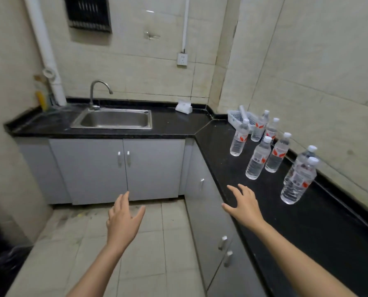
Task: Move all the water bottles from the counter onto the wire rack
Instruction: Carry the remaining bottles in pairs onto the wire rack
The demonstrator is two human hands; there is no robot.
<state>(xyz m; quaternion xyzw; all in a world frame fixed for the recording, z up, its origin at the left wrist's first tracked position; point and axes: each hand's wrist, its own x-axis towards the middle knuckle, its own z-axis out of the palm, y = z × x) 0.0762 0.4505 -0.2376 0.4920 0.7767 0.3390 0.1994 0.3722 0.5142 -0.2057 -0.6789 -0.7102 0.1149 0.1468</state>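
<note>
Two empty hands nearest: left hand (123,217) over the floor, right hand (243,204) above the counter (328,221) edge, fingers spread and loose, gripping nothing. Counted seven water bottles (258,158), all upright on the counter beyond the right hand, the farthest beside a white basket (235,118). No wire rack in view. Judged: first pick-up, not yet begun. Next: reach for nearest bottle (297,183), wrap round its body, lift clear of the neighbour just behind.
</note>
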